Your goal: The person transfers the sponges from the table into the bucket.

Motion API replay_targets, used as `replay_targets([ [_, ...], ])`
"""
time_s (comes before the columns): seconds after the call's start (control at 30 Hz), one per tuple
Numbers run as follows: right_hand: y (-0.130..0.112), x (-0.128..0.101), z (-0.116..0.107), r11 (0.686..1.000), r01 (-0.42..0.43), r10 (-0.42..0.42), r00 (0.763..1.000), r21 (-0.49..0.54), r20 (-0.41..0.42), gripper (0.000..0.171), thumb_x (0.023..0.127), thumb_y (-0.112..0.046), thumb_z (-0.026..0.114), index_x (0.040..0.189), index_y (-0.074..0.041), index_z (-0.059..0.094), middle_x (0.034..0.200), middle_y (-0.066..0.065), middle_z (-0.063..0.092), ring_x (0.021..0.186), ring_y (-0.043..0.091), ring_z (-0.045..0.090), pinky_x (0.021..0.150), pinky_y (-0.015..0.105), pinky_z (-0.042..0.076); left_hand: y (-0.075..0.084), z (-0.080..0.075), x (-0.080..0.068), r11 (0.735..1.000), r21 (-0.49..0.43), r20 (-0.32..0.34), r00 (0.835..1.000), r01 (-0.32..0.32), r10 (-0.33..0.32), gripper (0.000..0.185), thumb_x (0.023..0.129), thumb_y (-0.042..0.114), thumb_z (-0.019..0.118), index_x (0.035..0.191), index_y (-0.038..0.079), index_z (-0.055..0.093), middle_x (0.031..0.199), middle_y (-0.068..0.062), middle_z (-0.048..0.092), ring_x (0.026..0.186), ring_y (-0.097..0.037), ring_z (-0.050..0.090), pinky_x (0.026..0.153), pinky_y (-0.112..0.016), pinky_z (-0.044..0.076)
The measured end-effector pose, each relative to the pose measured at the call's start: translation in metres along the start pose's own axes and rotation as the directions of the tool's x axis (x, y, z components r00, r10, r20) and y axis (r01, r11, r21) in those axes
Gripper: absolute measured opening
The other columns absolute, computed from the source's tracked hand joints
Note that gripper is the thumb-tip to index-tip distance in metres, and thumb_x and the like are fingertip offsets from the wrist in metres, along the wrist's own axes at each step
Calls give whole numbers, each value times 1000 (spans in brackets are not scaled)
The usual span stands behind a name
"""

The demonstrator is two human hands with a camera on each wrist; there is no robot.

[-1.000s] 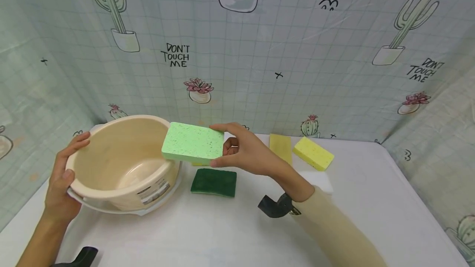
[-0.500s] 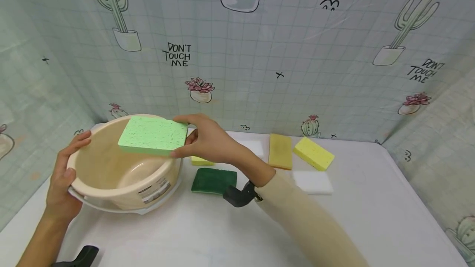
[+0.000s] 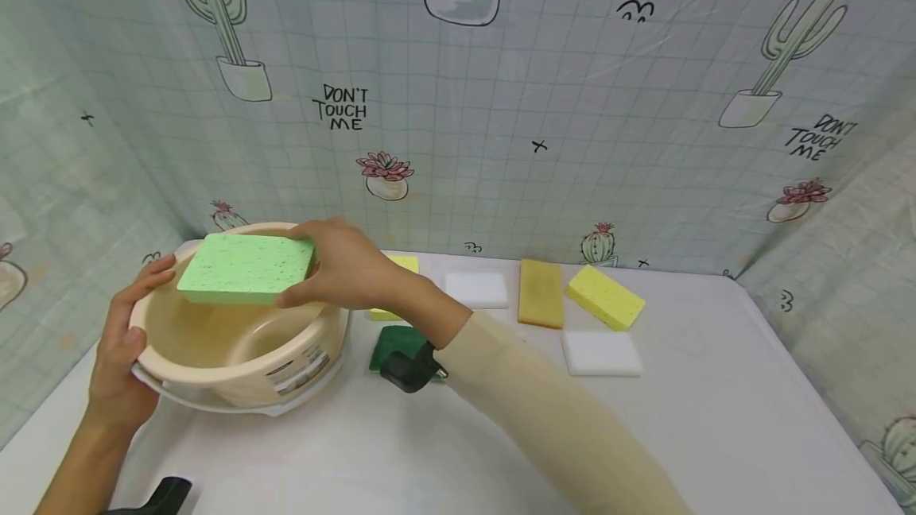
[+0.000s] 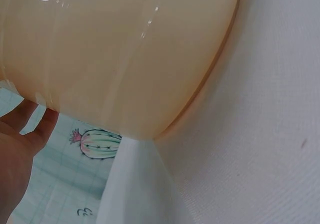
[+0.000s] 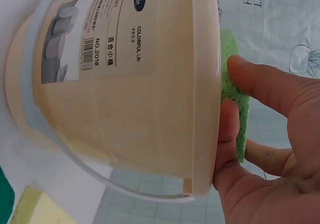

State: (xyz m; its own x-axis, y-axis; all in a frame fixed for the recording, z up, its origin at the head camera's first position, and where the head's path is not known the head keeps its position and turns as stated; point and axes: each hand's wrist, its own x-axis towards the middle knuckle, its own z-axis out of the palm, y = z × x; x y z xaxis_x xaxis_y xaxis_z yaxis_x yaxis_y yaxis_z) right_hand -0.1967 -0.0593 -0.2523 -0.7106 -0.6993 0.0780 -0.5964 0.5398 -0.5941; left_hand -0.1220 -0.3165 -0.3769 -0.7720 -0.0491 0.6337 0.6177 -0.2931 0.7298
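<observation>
A right hand (image 3: 351, 265) is holding a green sponge (image 3: 246, 269) over the mouth of a cream bucket (image 3: 207, 373) on a white table (image 3: 730, 420). The sponge is lying to the left of the gripping fingers, its long axis running roughly left to right and its free end pointing toward the left hand (image 3: 118, 356). The right fingers and thumb are pinching it across its width at the right end, narrowed to the block. Seen from the right wrist, the sponge is showing just beyond the bucket's rim; the views are not settling whether the two are touching. The left fingers are curling round the rim on the far left side, steadying it, by the look of it. A beige sleeve (image 3: 544, 412) is slanting in from lower right, its wrist reaching past a dark green pad (image 3: 390, 340) partly hidden behind a black wrist mount (image 3: 409, 372)
</observation>
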Motion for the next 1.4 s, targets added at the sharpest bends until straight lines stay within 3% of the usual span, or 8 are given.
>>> replay_targets([
  [0.07,-4,5,3,999,-17,18,1000,-43,9,77,75,-36,81,138,-8,48,128,-2,54,119,9,42,93,15,34,0,0,0,1000,7,-1,1000,4,-4,53,89,11,43,138,-9,37,151,-16,17,141,-25,4,111,-25,13],
  [0.2,-12,12,8,994,-44,47,999,-104,23,78,74,-38,81,138,-8,49,121,-2,55,111,8,43,85,14,37,0,-1,0,1000,-12,9,1000,-11,11,53,89,10,44,138,-10,36,151,-16,18,141,-26,3,111,-25,12],
  [0.33,-17,15,13,988,-100,103,994,-114,27,78,72,-39,83,137,-10,49,113,-3,52,101,6,44,77,14,40,-1,-1,-1,1000,-4,19,1000,-13,13,54,89,11,44,138,-10,35,151,-17,18,141,-26,4,111,-24,12],
  [0.47,-17,17,17,984,-135,137,991,-117,9,78,72,-39,83,137,-11,49,114,-2,51,100,6,46,77,15,41,-1,-1,-1,1000,18,29,1000,-7,7,54,90,12,44,139,-9,35,151,-16,17,141,-27,5,110,-25,14],
  [0.77,-17,24,19,983,-113,115,993,-148,7,74,73,-40,81,136,-12,52,114,-5,57,105,7,46,82,14,39,1,-2,-1,999,38,34,999,-2,1,54,90,12,44,139,-9,36,151,-16,16,140,-28,8,110,-25,18],
  [1.4,-14,24,19,982,-93,99,994,-165,33,73,77,-38,78,137,-8,49,116,-1,55,105,9,47,83,16,40,1,-2,-1,999,26,27,999,23,-24,52,90,13,45,138,-7,37,152,-16,14,139,-28,10,107,-24,26],
])
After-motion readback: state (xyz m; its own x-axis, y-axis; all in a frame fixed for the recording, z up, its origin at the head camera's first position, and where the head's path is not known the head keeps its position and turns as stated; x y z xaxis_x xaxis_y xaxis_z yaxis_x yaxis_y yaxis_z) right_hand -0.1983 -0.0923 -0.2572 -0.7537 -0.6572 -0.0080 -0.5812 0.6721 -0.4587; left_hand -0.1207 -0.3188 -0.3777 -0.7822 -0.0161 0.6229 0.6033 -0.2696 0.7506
